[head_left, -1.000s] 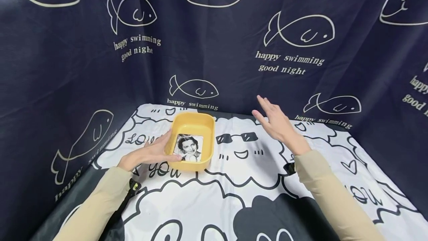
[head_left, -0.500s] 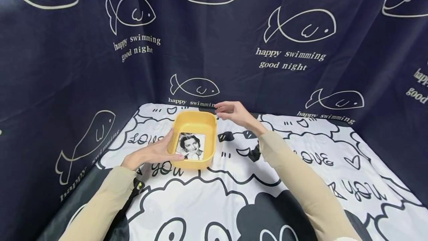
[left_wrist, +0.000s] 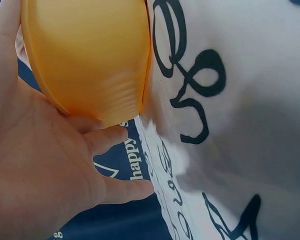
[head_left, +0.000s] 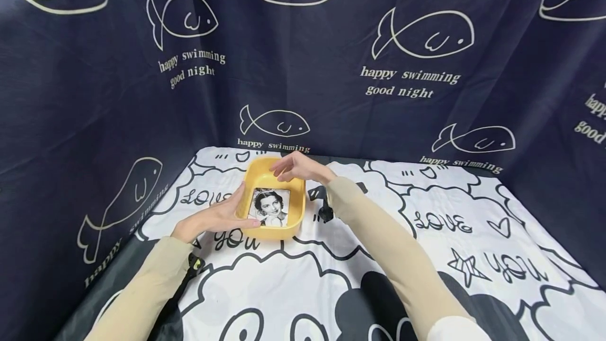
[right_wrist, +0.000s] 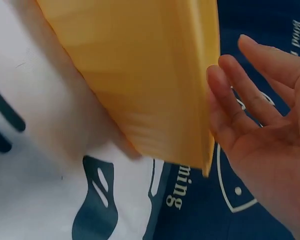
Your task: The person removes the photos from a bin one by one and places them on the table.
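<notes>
A shallow yellow tray (head_left: 299, 200) sits on the patterned cloth, with a black-and-white portrait photo (head_left: 270, 207) lying flat inside it. My left hand (head_left: 214, 218) grips the tray's near left corner, thumb along the left wall and fingers against the front wall. In the left wrist view the palm (left_wrist: 40, 165) cups the tray's outer wall (left_wrist: 90, 55). My right hand (head_left: 297, 168) hovers over the tray's far rim, fingers relaxed and holding nothing. In the right wrist view its straight fingers (right_wrist: 240, 95) lie just beside the tray's edge (right_wrist: 140, 75).
The white cartoon-print cloth (head_left: 379, 257) covers the table. Dark blue fish-print curtains (head_left: 331, 67) close in the back and both sides, just behind the tray. A small black strap (head_left: 324, 210) shows at my right sleeve.
My right hand swung in from the right of the table to above the tray's far rim. The left hand and the tray stayed put.
</notes>
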Motion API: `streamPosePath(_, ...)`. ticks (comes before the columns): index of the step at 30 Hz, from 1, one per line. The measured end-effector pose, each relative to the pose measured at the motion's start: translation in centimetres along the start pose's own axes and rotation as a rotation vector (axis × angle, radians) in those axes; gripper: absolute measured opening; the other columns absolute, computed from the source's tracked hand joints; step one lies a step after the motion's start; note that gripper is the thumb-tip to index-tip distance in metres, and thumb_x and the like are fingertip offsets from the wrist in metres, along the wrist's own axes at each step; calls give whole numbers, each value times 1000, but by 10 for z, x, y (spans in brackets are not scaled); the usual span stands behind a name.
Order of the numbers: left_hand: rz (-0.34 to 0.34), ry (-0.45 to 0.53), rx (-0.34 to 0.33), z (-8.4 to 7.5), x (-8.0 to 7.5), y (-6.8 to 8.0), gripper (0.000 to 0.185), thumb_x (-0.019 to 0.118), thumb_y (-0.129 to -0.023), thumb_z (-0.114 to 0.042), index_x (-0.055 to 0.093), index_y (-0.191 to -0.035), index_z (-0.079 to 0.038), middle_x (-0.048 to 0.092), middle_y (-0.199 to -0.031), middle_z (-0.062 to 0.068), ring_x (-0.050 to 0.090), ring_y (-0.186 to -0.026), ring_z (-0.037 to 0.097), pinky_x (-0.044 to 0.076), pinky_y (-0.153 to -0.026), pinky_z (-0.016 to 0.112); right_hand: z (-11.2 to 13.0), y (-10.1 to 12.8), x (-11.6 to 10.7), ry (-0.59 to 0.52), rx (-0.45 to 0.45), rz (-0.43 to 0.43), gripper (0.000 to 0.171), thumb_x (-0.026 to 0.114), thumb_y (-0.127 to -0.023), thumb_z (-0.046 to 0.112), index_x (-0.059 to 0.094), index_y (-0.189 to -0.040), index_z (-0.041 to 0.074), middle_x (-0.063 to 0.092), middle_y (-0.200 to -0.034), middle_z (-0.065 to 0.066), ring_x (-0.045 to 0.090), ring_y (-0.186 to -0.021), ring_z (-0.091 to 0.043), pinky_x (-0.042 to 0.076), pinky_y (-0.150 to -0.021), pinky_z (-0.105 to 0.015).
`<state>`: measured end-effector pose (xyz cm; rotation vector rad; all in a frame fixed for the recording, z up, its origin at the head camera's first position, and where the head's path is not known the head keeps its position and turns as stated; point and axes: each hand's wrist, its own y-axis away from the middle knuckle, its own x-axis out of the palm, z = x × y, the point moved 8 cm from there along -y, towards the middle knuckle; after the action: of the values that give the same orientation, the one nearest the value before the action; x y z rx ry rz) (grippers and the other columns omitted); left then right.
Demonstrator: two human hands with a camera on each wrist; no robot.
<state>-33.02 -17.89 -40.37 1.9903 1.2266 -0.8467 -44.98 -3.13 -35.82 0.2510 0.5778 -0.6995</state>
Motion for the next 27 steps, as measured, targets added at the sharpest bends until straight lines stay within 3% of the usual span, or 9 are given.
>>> streamPosePath(8,-22,62,87,-6,-2,-1,117,67,-86,-48,-19,-151,-3,-12,-161,20,4,-149,40,8,-121,56,1,-21,26,220,22,125,38,73,-81,0,67,-119,0,70,-110,-19,66,-85,-15,55,-74,-21)
streamPosePath(13,-8,57,55,-5,0,-2,117,66,-86,-49,-18,-151,-1,-14,-160,21,3,-149,39,8,-121,54,-9,-29,34,299,30,160,32,75,-79,0,71,-111,1,70,-90,-11,55,-75,-9,44,-62,-15)
streamPosePath(21,-3,78,50,-4,2,-3,117,67,-86,-49,-19,-151,-3,-13,-161,20,4,-150,38,9,-121,55,-17,-30,35,323,107,261,34,74,-77,-6,69,-110,-1,61,-79,-2,51,-56,-10,45,-55,-19)
streamPosePath(24,-4,71,40,-2,1,-3,119,67,-85,-53,-19,-151,-4,-11,-161,19,5,-149,38,9,-121,55,-19,-30,36,336,141,290,37,74,-76,-8,66,-112,-1,58,-77,0,50,-57,-6,45,-57,-19)
streamPosePath(27,-5,62,27,0,1,-3,120,67,-84,-54,-19,-152,-5,-9,-162,19,6,-149,39,10,-121,56,-22,-29,34,365,192,291,42,75,-75,-6,64,-115,2,59,-85,-2,52,-63,-6,50,-67,-25)
